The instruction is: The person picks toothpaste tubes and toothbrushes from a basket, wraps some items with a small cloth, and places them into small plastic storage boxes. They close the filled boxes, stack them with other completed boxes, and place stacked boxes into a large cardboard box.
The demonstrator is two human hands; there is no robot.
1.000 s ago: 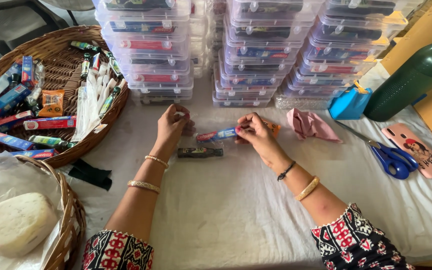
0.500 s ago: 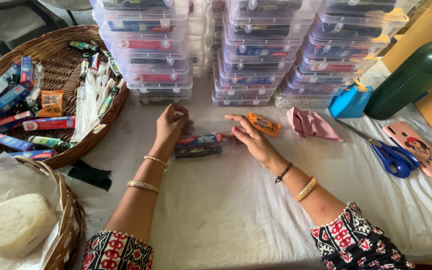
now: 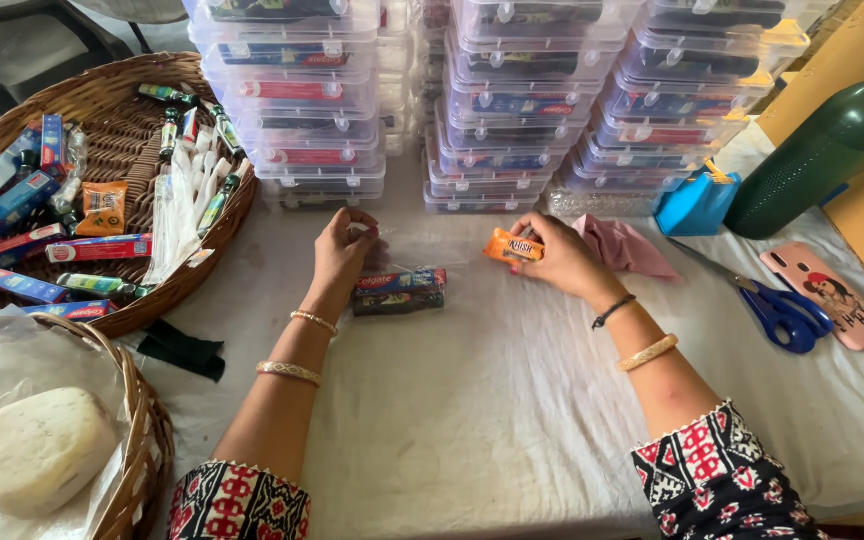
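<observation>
While the head view looks down on the cloth-covered table [image 3: 472,400], the left hand [image 3: 337,255] sits near its middle, fingers pinched narrow on the thin, clear plastic of a transparent pouch [image 3: 407,262]. Inside that pouch, lying flat just beside the hand, are a long red-and-blue toothpaste box [image 3: 402,281] and a dark slim packet [image 3: 392,301] touching below it. The right hand [image 3: 562,262] is closed on a small glossy orange sachet [image 3: 512,246], held just right of the pouch. Along the far edge rise stacks of clear lidded boxes [image 3: 512,100]. At the left edge, a round woven wicker basket [image 3: 122,130] holds more cartons and tubes. Blue-handled scissors [image 3: 782,312] lie toward the right edge.
</observation>
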